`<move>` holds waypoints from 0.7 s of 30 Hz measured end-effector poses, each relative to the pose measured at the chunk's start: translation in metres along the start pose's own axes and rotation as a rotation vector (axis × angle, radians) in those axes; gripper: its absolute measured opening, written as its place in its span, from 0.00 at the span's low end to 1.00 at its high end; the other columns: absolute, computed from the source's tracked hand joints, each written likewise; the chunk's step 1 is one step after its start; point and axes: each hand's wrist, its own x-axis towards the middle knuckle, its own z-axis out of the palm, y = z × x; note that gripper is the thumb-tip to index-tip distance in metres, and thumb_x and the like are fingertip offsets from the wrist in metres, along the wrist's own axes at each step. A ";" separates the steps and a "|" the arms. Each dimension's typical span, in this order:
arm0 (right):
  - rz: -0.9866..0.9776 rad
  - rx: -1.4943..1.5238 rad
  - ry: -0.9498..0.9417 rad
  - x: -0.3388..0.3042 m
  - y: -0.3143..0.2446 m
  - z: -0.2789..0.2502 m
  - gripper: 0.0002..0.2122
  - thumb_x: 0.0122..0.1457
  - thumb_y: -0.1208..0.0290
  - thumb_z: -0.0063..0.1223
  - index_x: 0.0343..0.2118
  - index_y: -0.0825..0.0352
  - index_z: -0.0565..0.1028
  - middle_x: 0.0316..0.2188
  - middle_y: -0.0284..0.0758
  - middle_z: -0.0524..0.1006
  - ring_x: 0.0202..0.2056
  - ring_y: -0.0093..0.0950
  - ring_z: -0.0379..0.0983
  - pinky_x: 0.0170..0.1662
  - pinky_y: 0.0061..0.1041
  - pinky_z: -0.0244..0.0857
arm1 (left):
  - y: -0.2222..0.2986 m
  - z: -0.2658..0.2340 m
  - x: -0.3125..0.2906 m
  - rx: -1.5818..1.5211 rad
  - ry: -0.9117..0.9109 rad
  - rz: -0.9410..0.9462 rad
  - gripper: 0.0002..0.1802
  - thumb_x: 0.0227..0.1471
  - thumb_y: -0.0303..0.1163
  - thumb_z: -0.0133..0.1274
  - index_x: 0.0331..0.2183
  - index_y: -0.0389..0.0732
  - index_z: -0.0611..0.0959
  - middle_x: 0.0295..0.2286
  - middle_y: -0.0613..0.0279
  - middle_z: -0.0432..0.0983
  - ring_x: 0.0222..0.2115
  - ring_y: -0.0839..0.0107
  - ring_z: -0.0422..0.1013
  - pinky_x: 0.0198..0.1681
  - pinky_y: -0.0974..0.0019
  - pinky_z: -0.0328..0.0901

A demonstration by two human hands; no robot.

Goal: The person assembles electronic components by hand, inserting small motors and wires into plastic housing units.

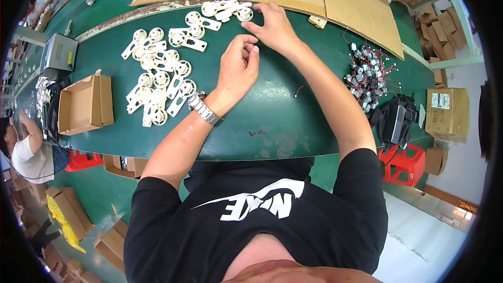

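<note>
My right hand (276,29) reaches to the far side of the green table. Its thumb and fingers are apart, around the near edge of a cream-white plastic part (244,14) with a round end; a firm grip on it does not show. My left hand (238,69), with a metal watch (205,109) on the wrist, hovers just nearer and to the left. Its fingers are curled in against the thumb, and whatever they may hold is hidden. Left of it lies a loose group of similar white plastic parts (159,81), each with a round end and a flat arm.
Cardboard sheet (356,5) at the back carries more white parts. At right sit a heap of small wired motors (367,76) and a black bag (395,120). An open cardboard box (103,99) and a grey metal box (59,55) stand left. Another person (32,149) sits beyond.
</note>
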 end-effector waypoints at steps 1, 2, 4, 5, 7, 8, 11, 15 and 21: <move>0.000 -0.108 0.041 0.000 -0.012 0.004 0.30 0.57 0.54 0.72 0.56 0.70 0.78 0.51 0.45 0.79 0.53 0.41 0.75 0.57 0.39 0.71 | 0.000 -0.001 -0.001 0.008 0.007 0.012 0.10 0.67 0.23 0.54 0.49 0.32 0.76 0.35 0.64 0.74 0.26 0.85 0.68 0.27 0.76 0.67; 0.057 -0.075 -0.024 0.005 -0.021 0.003 0.31 0.56 0.53 0.72 0.56 0.71 0.79 0.53 0.45 0.78 0.59 0.44 0.70 0.61 0.40 0.67 | -0.001 -0.003 -0.001 0.006 0.015 0.012 0.10 0.67 0.23 0.54 0.49 0.32 0.76 0.35 0.64 0.74 0.26 0.85 0.68 0.27 0.76 0.67; -0.002 -0.090 0.004 0.013 -0.012 0.005 0.28 0.56 0.54 0.72 0.53 0.71 0.80 0.49 0.45 0.79 0.56 0.45 0.72 0.59 0.41 0.69 | 0.000 0.000 0.001 0.017 0.029 0.046 0.11 0.66 0.22 0.55 0.49 0.32 0.76 0.36 0.63 0.74 0.26 0.84 0.69 0.26 0.75 0.67; -0.060 -0.098 0.032 0.015 -0.007 0.005 0.26 0.56 0.56 0.71 0.50 0.72 0.82 0.45 0.46 0.80 0.53 0.46 0.74 0.57 0.42 0.72 | 0.001 0.001 0.000 0.009 0.030 0.049 0.11 0.66 0.22 0.55 0.49 0.32 0.76 0.36 0.63 0.74 0.26 0.84 0.69 0.26 0.75 0.67; -0.027 -0.026 -0.064 0.020 -0.017 -0.010 0.26 0.56 0.56 0.71 0.52 0.72 0.81 0.40 0.44 0.81 0.45 0.43 0.77 0.51 0.40 0.73 | 0.001 -0.001 0.001 -0.014 0.062 0.021 0.12 0.65 0.22 0.55 0.49 0.32 0.75 0.37 0.61 0.74 0.26 0.83 0.70 0.26 0.75 0.67; 0.014 0.047 -0.157 0.020 -0.024 -0.022 0.27 0.57 0.57 0.70 0.53 0.72 0.80 0.34 0.43 0.82 0.38 0.39 0.80 0.45 0.37 0.74 | 0.000 -0.003 0.001 -0.018 0.072 0.022 0.12 0.65 0.22 0.55 0.49 0.32 0.75 0.37 0.61 0.74 0.26 0.83 0.70 0.26 0.75 0.67; -0.052 0.134 -0.118 0.010 -0.035 -0.061 0.24 0.58 0.57 0.71 0.50 0.72 0.82 0.25 0.32 0.78 0.27 0.23 0.72 0.32 0.28 0.69 | 0.000 -0.001 -0.001 -0.027 0.086 0.023 0.15 0.64 0.22 0.56 0.51 0.34 0.74 0.38 0.62 0.72 0.26 0.81 0.70 0.26 0.75 0.67; 0.228 0.098 -0.252 -0.002 -0.054 -0.108 0.24 0.62 0.48 0.67 0.36 0.72 0.84 0.20 0.27 0.73 0.23 0.18 0.65 0.27 0.25 0.61 | 0.013 -0.003 -0.007 0.061 0.117 0.057 0.21 0.61 0.27 0.63 0.52 0.37 0.73 0.37 0.64 0.68 0.25 0.79 0.66 0.27 0.71 0.66; 0.415 0.274 -0.555 -0.009 -0.043 -0.130 0.28 0.60 0.37 0.64 0.23 0.62 0.80 0.18 0.24 0.72 0.22 0.18 0.68 0.26 0.21 0.63 | 0.028 -0.006 -0.010 0.308 0.145 0.183 0.30 0.54 0.36 0.71 0.54 0.40 0.75 0.39 0.59 0.67 0.35 0.65 0.68 0.36 0.60 0.69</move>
